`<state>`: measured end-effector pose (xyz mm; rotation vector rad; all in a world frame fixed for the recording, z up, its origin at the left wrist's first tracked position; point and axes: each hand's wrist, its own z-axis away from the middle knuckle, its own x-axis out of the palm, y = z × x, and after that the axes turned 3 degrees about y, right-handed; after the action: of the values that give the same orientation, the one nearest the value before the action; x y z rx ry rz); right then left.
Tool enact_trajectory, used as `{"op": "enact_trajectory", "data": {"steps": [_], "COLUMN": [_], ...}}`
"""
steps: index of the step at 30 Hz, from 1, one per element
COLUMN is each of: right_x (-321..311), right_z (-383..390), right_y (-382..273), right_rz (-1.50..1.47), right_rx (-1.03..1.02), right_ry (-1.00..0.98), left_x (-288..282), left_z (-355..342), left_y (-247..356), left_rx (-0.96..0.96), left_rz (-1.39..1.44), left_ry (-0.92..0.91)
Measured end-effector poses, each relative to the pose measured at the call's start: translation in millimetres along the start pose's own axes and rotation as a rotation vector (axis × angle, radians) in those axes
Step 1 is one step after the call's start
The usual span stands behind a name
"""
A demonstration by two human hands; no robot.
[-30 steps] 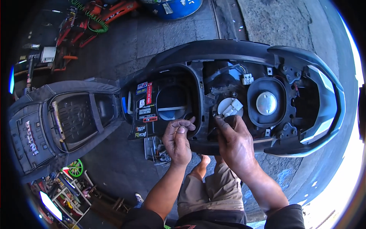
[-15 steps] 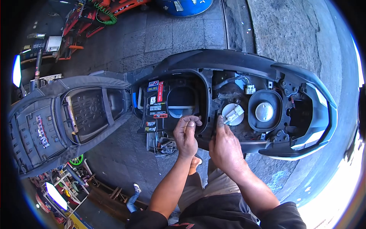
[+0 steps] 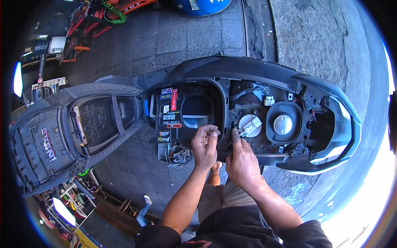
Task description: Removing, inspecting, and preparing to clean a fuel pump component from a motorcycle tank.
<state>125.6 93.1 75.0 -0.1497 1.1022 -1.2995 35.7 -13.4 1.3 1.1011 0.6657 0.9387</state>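
Observation:
My left hand [image 3: 203, 149] is closed in a pinch over the near right corner of the under-seat compartment [image 3: 224, 105], which has stickers along its left side; whatever its fingertips hold is too small to make out. My right hand [image 3: 245, 164] is beside it, index fingertip at the lower left of a white fitting [image 3: 250, 125] on a round plate, the other fingers bunched and partly hidden. A silver round cap [image 3: 283, 124] sits in a black recess to the right, and a white connector [image 3: 269, 100] on wires lies behind the fitting.
The scooter's seat [image 3: 45, 140] is flipped open to the left. Around it are red equipment with a green coiled hose [image 3: 118, 16], a blue drum [image 3: 200, 5], a cluttered rack [image 3: 74, 202] and another person's jeans-clad leg [image 3: 144, 213]. Bright daylight shows at the right rim.
The view has shifted slightly. My right index finger has straightened and moved a little up along the fitting's lower left. My left hand stays pinched, a little farther right and up.

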Motion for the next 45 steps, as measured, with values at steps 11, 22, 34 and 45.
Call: {"op": "enact_trajectory", "data": {"steps": [11, 22, 34, 45], "right_x": [5, 1, -8, -25], "right_z": [-6, 1, -24, -15], "right_y": [13, 16, 29, 45], "right_rz": [-0.021, 0.028, 0.111, -0.241], "right_rx": [-0.117, -0.224, -0.191, -0.129], "right_ry": [-0.008, 0.067, 0.262, 0.291], "left_x": [5, 23, 21, 20], "left_z": [-11, -4, -4, -4], "left_y": [19, 19, 19, 18], "left_rx": [0.098, 0.067, 0.066, 0.115], "left_rz": [-0.633, -0.760, -0.811, -0.837], "left_ry": [-0.328, -0.236, -0.237, -0.199]}}
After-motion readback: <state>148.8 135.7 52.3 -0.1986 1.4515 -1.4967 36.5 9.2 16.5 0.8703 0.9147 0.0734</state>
